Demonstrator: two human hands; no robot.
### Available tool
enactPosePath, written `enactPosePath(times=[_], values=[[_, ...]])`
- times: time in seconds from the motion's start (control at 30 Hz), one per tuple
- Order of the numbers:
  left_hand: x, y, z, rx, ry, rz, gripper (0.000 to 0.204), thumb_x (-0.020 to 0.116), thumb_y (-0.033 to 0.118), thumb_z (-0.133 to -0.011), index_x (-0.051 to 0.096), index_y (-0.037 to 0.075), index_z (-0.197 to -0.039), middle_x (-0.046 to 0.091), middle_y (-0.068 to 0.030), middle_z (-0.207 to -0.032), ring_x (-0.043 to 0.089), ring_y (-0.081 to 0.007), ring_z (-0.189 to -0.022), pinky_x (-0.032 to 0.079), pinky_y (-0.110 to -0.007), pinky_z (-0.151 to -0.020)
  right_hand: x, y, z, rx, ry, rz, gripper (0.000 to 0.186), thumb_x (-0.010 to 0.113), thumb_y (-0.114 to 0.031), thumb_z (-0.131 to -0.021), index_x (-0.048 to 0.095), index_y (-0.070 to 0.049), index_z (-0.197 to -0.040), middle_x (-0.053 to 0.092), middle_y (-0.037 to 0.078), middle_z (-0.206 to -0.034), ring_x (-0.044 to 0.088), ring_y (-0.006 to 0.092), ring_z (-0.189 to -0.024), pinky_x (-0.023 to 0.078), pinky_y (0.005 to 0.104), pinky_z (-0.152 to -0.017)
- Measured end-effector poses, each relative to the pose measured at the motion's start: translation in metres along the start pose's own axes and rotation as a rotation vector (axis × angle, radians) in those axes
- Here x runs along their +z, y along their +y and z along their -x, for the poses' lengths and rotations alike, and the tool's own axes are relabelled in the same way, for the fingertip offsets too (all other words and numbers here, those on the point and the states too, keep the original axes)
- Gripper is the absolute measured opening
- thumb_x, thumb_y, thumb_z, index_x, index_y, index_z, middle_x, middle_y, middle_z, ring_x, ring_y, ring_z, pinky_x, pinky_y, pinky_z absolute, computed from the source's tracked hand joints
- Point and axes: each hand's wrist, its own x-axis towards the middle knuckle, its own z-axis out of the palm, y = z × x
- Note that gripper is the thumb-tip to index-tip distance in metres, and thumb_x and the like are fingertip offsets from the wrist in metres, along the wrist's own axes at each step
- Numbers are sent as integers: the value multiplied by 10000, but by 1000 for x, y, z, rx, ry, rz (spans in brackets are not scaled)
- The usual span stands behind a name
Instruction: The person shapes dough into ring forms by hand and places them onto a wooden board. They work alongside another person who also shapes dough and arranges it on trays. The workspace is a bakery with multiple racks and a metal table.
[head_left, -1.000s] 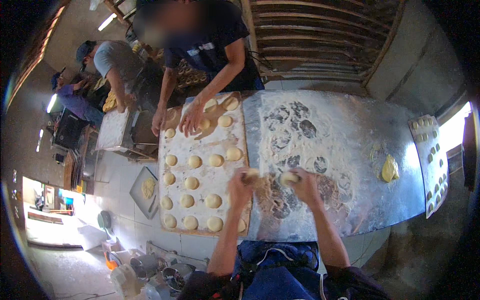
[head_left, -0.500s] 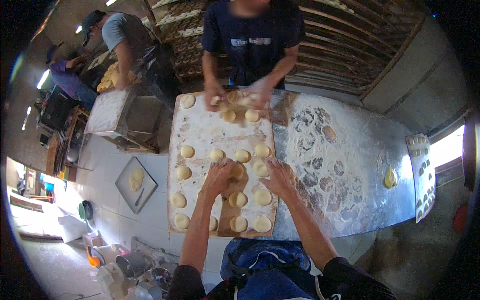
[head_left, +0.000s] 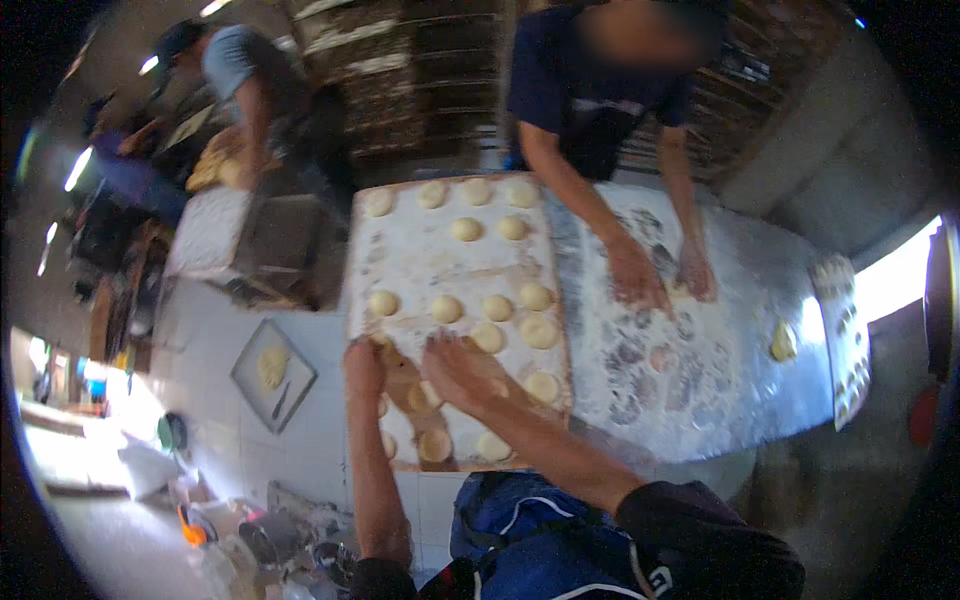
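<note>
More than a dozen pale cream, rounded dough pieces (head_left: 446,308) lay on a flour-dusted, light-coloured rectangular board (head_left: 420,260), some toward its far edge, the rest across its nearer half. The left hand (head_left: 365,364) was at the board's left edge, its fingers bent downward; a sliver of dough showed beside them, but blur hid whether they gripped it, so its grip could not be told. The right hand (head_left: 456,368) was low over the board's nearer half, its fingers angled to the left. It was blurred too, and whether it was closed on a dough piece could not be told. The right forearm crossed the near right part of the board, partly covering the pieces there, and the left forearm cut across others at the near left.

Across from the wearer, a co-worker in a dark T-shirt (head_left: 560,85) bent over the floured grey metal table (head_left: 760,400), fingertips down near its middle; whatever was under them was hard to make out. A yellowish lump (head_left: 783,341) sat farther right. Beyond it, a long pale tray (head_left: 826,290) bore small pieces too smeared to count.
</note>
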Motion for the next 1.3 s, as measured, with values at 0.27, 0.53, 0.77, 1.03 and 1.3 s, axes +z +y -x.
enactPosePath(times=[0.27,0.53,0.77,1.03,1.3], values=[[-35,75,33,17,113,718,365,807,48,-768,606,-2,-1069,670,-179,-932,657,-350,-867,514,-434,-733,-55,16,15,287,6,-730,261,660,-153,-852,649,3,-1060,685,217,-1017,685,382,-950,535,498,-820],[9,304,117,271,-460,970,369,769,71,-843,654,43,-1193,721,-139,-1038,695,-225,-922,556,-335,-813,-227,185,263,766,155,-512,316,805,-193,-836,680,-46,-1086,704,127,-1001,692,223,-907,534,370,-786],[68,453,195,732,-360,377,429,680,333,-937,606,69,-1267,650,-178,-1169,595,-382,-1128,456,-499,-993,-255,229,392,1026,112,-426,425,776,-167,-845,631,-42,-1225,630,164,-1140,626,363,-1028,510,450,-893],[71,467,212,626,-422,414,521,753,249,-869,562,30,-1301,569,-186,-1181,563,-387,-1129,475,-500,-955,-255,260,409,756,40,-239,506,753,-110,-799,589,-65,-1276,573,187,-1256,547,401,-1172,467,486,-994],[75,493,204,575,-201,357,591,764,144,-830,516,8,-1349,560,-215,-1274,527,-412,-1225,458,-505,-1021,-270,318,410,758,174,-205,703,762,-115,-791,474,-72,-1431,556,216,-1280,522,423,-1220,434,508,-1048]])
